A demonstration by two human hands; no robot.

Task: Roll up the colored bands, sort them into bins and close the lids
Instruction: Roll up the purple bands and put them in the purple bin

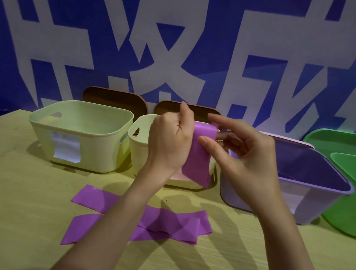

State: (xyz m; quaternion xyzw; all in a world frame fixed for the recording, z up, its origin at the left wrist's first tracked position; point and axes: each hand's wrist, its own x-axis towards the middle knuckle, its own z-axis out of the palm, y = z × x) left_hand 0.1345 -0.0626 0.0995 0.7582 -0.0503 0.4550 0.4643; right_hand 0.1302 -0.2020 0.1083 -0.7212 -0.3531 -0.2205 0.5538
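Purple band (199, 158) hangs between my hands at twelve o'clock over the worktop (17, 218): left hand (169, 142) pinches its top edge, right hand (241, 152) pinches its side. It looks thin, limp, light; best rolled from that top end.

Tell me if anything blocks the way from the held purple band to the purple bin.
Nothing visible does. The flat purple rubber band hangs between both hands, and the open purple plastic bin sits just right of it, lid off.

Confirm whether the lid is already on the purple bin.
No, the purple bin stands open, its inside visible, while both hands hold a purple band.
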